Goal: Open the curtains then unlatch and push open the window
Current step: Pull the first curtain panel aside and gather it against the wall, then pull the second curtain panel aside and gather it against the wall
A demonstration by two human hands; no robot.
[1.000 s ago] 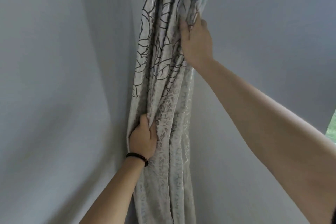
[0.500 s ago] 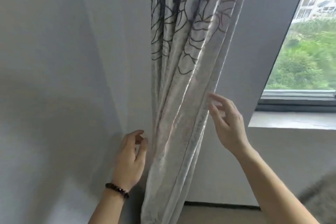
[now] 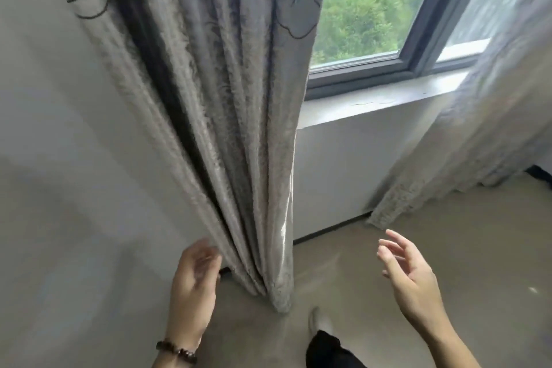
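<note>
Left of window (image 3: 367,9), gathered curtain (image 3: 227,116) hangs near-vertical, hem at floor (image 3: 448,263); left hand (image 3: 192,287) open beside its folds; right hand (image 3: 410,275) open, apart from it.

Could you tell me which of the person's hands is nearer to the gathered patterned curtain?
Left. The left hand is right beside the patterned curtain near its hem; the right hand hangs open, well clear of it.
</note>
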